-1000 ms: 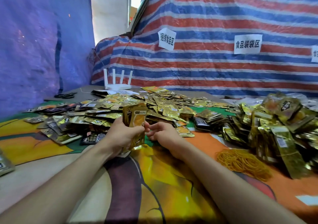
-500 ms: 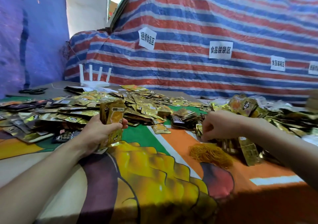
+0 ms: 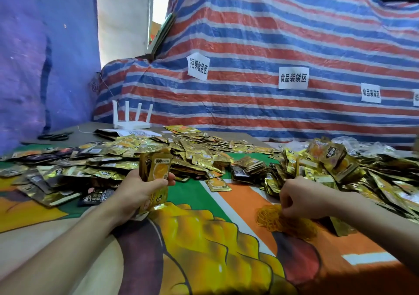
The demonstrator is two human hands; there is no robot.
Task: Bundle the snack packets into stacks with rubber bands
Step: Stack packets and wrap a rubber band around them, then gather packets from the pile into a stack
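Left hand point(image 3: 138, 191) grips packet stack point(image 3: 157, 170); right hand point(image 3: 302, 199) pinches rubber bands point(image 3: 280, 224); loose packets point(image 3: 199, 154) surround.

A blue-purple tarp point(image 3: 34, 68) fills the left of the frame. A crinkled tarp striped red, white and blue point(image 3: 272, 40) spans the centre and right, and white paper signs point(image 3: 293, 77) are stuck to it. Between the two, at upper centre, a pale wall point(image 3: 122, 27) holds a bright window point(image 3: 158, 6). At mid-left a white router point(image 3: 132, 119) and black scissors point(image 3: 55, 136) sit on a grey tabletop point(image 3: 90, 132). A colourful printed cloth point(image 3: 204, 238) covers the lower frame.
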